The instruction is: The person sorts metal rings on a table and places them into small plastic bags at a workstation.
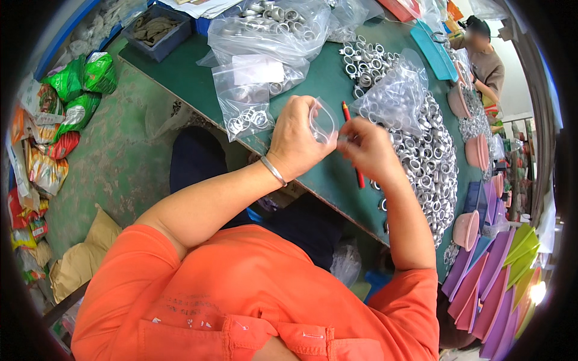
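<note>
My left hand [296, 135], closed at the near edge of the green table, grips a small clear plastic bag [323, 120] whose mouth looks rounded open. Close on its right is my right hand [370, 149], somewhat blurred, its fingertips pinched together. Something small and greyish shows at those fingertips, too unclear to name. Beneath the right hand lies a red pencil [360, 178], partly covered. Loose silver metal rings [424, 162] are heaped beside the right forearm. Left of my left hand, a clear bag [247, 111] with several rings and a white label rests on the table edge.
A large clear bag of rings [271, 30] and another clear bag [394, 93] lie on the table [180, 75]. Pink bowls [466, 230], a teal tray [435, 51] and stacked purple bins [481, 289] stand at right. Another person [486, 63] is at far right.
</note>
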A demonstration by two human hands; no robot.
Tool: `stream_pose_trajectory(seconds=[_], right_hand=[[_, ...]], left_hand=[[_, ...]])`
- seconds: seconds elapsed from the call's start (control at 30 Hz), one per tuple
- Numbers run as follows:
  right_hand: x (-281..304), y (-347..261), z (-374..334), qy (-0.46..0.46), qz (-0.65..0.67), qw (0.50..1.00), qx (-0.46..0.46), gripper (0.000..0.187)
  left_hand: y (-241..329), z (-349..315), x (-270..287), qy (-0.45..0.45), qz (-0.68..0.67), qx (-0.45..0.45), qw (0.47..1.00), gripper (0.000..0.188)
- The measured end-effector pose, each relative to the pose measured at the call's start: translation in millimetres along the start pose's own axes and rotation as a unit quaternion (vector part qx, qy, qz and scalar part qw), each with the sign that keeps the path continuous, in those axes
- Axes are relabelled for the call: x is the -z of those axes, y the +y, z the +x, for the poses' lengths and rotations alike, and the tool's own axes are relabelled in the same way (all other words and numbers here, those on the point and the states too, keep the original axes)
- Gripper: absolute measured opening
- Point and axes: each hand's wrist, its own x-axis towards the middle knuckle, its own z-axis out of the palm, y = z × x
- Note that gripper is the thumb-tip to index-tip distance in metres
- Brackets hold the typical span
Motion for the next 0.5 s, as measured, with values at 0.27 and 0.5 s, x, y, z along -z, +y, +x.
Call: stream_pose_trajectory(seconds=[0.27,0.5], right_hand=[[13.5,-52.9,8.8,0.028,0.039,0.996,0.069,0.023],[2.6,-44.9,-6.8,0.060,-0.095,0.978,0.175,0.015]], left_hand=[[4.7,1.8,0.8,-0.029,0.028,0.016,0.999,0.054],[5.4,3.1,11.2,-0.045,-0.025,-0.009,0.999,0.068]])
